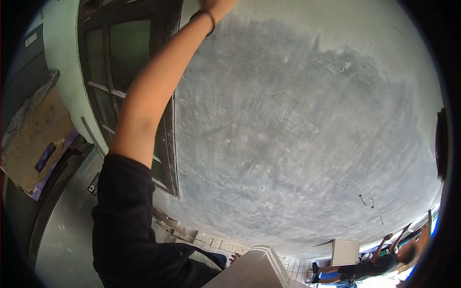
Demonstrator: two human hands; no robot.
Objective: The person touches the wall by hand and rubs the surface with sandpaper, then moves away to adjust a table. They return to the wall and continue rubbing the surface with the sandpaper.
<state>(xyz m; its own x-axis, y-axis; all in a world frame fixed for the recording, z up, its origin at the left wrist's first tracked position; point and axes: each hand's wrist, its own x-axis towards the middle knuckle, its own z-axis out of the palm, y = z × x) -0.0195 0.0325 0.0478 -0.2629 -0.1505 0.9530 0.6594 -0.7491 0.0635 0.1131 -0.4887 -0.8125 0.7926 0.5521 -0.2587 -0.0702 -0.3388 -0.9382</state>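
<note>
My left hand (218,7) is at the top edge of the view, with a dark band (204,21) around the wrist. Its fingers are cut off by the frame, so whatever they may hold is hidden. The bare arm stretches from a black sleeve across a dark-framed window and the patchy grey wall (288,120). Low in the view, a few fingertips (235,258), which seem to be of my right hand, show beside a pale object (257,269) with light stripes. Whether they grip it cannot be made out.
The window (129,45) has a worn wooden frame. At left are a stained board (36,144) and a grey curved-edged surface (67,235). Small hooks (367,200) stick out of the wall. At lower right another person (379,264) has raised arms, near a pale panel (345,252).
</note>
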